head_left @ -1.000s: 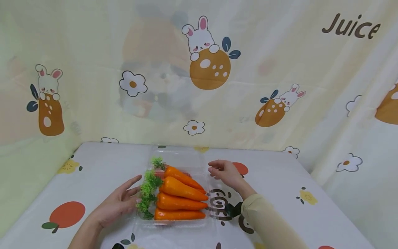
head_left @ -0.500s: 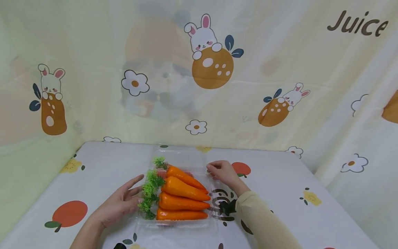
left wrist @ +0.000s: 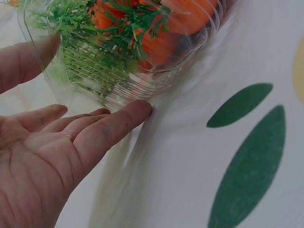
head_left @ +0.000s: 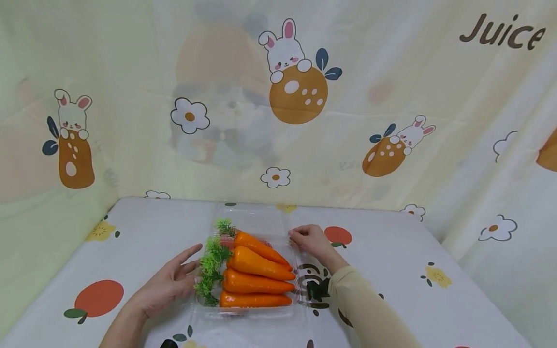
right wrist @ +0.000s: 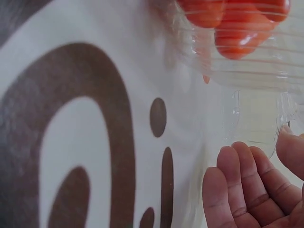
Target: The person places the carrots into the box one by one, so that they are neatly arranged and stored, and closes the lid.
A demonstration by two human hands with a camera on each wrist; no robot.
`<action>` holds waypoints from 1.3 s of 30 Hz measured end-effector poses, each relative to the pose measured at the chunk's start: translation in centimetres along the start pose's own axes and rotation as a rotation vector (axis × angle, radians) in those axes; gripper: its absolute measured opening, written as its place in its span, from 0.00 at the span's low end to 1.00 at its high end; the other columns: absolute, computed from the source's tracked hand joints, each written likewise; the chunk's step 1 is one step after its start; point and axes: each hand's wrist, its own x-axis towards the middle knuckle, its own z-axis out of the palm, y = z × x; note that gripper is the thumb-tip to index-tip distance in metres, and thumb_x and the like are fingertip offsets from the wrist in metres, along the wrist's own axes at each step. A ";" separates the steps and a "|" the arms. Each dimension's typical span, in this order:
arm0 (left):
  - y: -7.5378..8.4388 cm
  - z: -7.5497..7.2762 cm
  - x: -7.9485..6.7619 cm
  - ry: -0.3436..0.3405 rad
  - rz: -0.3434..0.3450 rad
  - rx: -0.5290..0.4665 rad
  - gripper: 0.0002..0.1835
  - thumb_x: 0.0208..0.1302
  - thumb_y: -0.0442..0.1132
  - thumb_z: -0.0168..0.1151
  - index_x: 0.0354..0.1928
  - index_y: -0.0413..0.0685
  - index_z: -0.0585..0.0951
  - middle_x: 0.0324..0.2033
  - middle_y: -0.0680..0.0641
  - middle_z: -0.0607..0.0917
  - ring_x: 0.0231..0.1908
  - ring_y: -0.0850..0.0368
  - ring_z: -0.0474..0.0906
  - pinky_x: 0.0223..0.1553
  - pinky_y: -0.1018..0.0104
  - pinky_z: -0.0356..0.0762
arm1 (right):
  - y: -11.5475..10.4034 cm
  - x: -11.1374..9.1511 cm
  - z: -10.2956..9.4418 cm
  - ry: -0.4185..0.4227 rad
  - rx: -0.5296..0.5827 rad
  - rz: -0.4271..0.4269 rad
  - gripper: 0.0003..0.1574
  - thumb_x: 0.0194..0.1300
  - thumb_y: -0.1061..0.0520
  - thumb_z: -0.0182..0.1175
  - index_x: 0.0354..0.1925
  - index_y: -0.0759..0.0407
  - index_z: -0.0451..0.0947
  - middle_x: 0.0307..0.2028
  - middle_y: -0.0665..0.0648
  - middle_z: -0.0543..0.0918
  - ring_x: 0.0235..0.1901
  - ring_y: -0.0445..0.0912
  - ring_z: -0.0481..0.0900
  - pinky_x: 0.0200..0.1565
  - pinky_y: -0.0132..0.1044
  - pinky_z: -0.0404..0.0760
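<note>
A clear plastic clamshell box (head_left: 250, 311) lies with its lid (head_left: 256, 221) folded back, away from me. Inside it, several orange carrots (head_left: 256, 282) lie side by side, their leafy green tops (head_left: 211, 263) to the left. My left hand (head_left: 167, 287) is at the box's left side with its fingers spread; in the left wrist view, straight fingers (left wrist: 116, 126) rest along the ribbed wall (left wrist: 126, 92). At the right edge of the lid, my right hand (head_left: 314, 244) pinches the thin plastic between thumb and fingers, also seen around the clear edge (right wrist: 266, 121) in the right wrist view.
A white cloth with printed fruit and flowers (head_left: 99, 295) covers the table. Behind it and at both sides hangs a cream curtain (head_left: 226, 164) with rabbit prints. A small dark object (head_left: 168, 343) shows at the bottom edge.
My right hand's fingers have drawn together onto the lid's edge, from spread just beside it. The left hand keeps its place at the box, and the head view has shifted slightly.
</note>
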 end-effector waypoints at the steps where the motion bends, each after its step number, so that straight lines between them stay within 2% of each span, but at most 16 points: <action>1: 0.0 0.0 0.0 0.000 0.000 -0.001 0.48 0.70 0.35 0.61 0.82 0.44 0.43 0.77 0.23 0.51 0.76 0.25 0.53 0.65 0.48 0.78 | 0.0 0.0 0.0 0.004 0.003 -0.005 0.21 0.73 0.50 0.61 0.54 0.64 0.85 0.32 0.54 0.87 0.32 0.44 0.78 0.38 0.31 0.82; 7: 0.0 0.0 0.1 -0.007 0.006 -0.007 0.48 0.71 0.35 0.61 0.82 0.43 0.42 0.77 0.23 0.50 0.75 0.25 0.53 0.65 0.47 0.77 | 0.0 0.0 0.0 0.021 0.017 -0.022 0.20 0.73 0.52 0.62 0.53 0.64 0.86 0.31 0.54 0.87 0.31 0.44 0.78 0.37 0.30 0.82; 12: 0.1 0.0 0.1 -0.011 0.009 -0.010 0.48 0.71 0.35 0.61 0.82 0.43 0.42 0.77 0.22 0.50 0.75 0.25 0.53 0.65 0.49 0.78 | -0.2 -0.1 -0.1 0.032 0.028 -0.054 0.17 0.72 0.55 0.63 0.51 0.66 0.86 0.36 0.58 0.89 0.33 0.44 0.82 0.41 0.34 0.87; 18: 0.2 0.1 0.2 -0.005 0.000 -0.013 0.48 0.71 0.35 0.61 0.82 0.43 0.42 0.77 0.23 0.50 0.76 0.25 0.53 0.66 0.47 0.76 | -0.4 -0.2 -0.3 0.048 0.043 -0.059 0.17 0.71 0.56 0.64 0.51 0.66 0.86 0.40 0.59 0.90 0.34 0.44 0.85 0.45 0.38 0.89; 27: 0.2 0.1 0.2 -0.017 0.012 -0.017 0.48 0.70 0.34 0.61 0.82 0.42 0.41 0.77 0.23 0.51 0.75 0.26 0.55 0.64 0.50 0.78 | -0.8 -0.9 -0.5 0.107 -0.011 -0.113 0.12 0.70 0.56 0.66 0.47 0.63 0.87 0.39 0.58 0.90 0.35 0.47 0.86 0.46 0.40 0.89; 34: 0.2 0.1 0.1 -0.019 0.017 -0.017 0.49 0.70 0.34 0.61 0.82 0.42 0.41 0.77 0.23 0.51 0.75 0.25 0.55 0.62 0.56 0.81 | -1.3 -1.3 -0.8 0.145 -0.066 -0.170 0.09 0.68 0.57 0.68 0.43 0.61 0.86 0.36 0.57 0.89 0.33 0.46 0.83 0.42 0.38 0.87; 39: 0.1 0.1 0.0 -0.020 0.023 -0.010 0.49 0.70 0.34 0.61 0.82 0.42 0.41 0.77 0.23 0.51 0.75 0.25 0.55 0.64 0.52 0.79 | -1.4 -1.4 -1.0 0.153 -0.087 -0.213 0.07 0.67 0.57 0.69 0.40 0.61 0.85 0.32 0.55 0.88 0.30 0.44 0.80 0.36 0.32 0.82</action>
